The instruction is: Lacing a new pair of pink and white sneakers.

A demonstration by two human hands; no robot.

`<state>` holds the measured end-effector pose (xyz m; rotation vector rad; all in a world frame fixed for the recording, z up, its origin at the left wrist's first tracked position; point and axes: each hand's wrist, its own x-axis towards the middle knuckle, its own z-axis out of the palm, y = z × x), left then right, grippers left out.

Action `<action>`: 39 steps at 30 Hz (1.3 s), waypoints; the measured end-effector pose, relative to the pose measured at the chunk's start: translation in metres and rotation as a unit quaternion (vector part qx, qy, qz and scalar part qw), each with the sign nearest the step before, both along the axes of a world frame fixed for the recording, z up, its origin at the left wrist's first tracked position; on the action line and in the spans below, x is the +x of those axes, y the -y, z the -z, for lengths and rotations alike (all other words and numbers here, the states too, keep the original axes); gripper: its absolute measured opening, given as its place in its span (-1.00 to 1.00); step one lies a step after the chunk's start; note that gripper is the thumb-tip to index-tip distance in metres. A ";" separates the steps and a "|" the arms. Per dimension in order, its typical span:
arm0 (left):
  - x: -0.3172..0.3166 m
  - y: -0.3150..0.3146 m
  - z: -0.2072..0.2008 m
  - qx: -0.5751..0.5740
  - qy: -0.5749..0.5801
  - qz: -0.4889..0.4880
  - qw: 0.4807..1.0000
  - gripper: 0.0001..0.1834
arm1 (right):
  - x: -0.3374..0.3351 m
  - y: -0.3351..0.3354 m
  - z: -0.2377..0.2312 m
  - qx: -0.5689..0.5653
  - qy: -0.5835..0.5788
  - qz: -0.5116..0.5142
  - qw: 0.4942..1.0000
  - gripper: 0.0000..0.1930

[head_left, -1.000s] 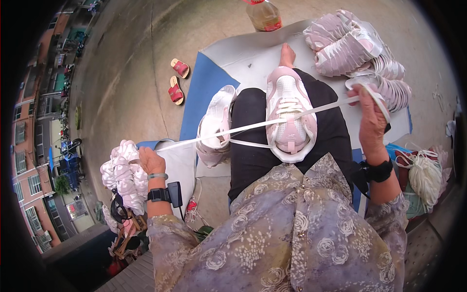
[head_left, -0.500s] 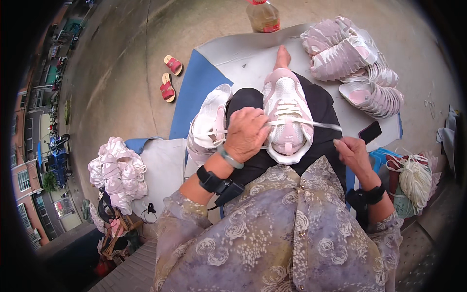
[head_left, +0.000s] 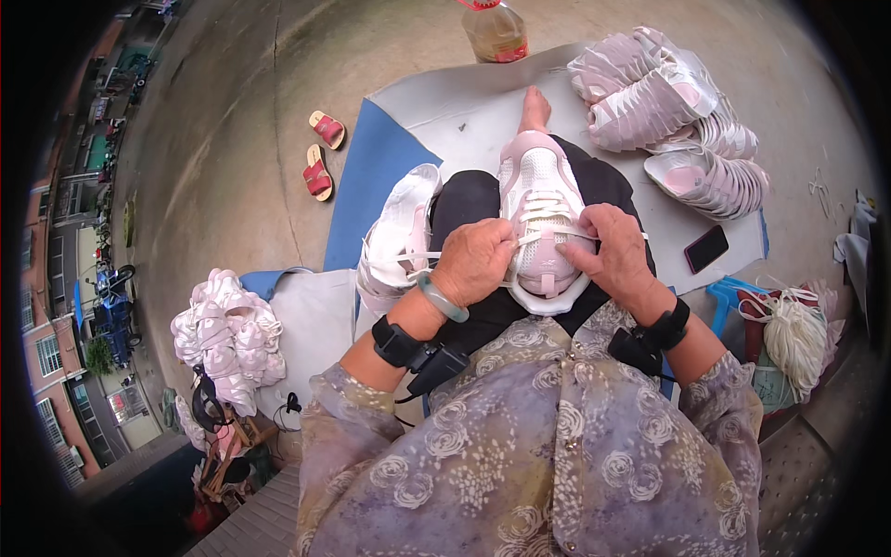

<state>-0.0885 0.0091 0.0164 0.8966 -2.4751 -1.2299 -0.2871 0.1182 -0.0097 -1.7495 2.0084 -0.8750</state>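
White lace (head_left: 529, 238) crosses pink-and-white sneaker (head_left: 536, 169) on sitter's lap, toe toward twelve o'clock. Left hand (head_left: 476, 262) pinches lace at sneaker's nine-o'clock side. Right hand (head_left: 620, 258) at three o'clock, thumb and fingers parted over lace; can't tell if gripping. Out from sneaker: second sneaker (head_left: 408, 209) at nine, smartphone (head_left: 706, 249) at three, red slippers (head_left: 317, 174) near ten, stacked shoe uppers (head_left: 640, 121) between one and two, bundled laces (head_left: 795, 342) at four.
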 end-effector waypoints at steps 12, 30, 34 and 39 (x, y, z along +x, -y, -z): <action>0.021 0.014 -0.019 0.124 0.058 0.084 0.987 -0.83 | -0.009 0.012 0.012 -0.007 0.025 -0.061 0.998 -0.64; 0.016 0.024 0.007 -0.018 0.113 -0.089 0.989 -0.81 | -0.048 -0.021 -0.024 -0.061 -0.142 -0.098 0.983 -0.91; 0.017 0.023 0.007 -0.027 0.114 -0.084 0.990 -0.80 | -0.050 -0.031 -0.027 -0.060 -0.128 -0.102 0.985 -0.91; 0.037 0.022 -0.008 0.105 0.096 -0.072 0.987 -0.88 | -0.057 -0.052 -0.013 -0.034 -0.051 -0.085 0.994 -0.91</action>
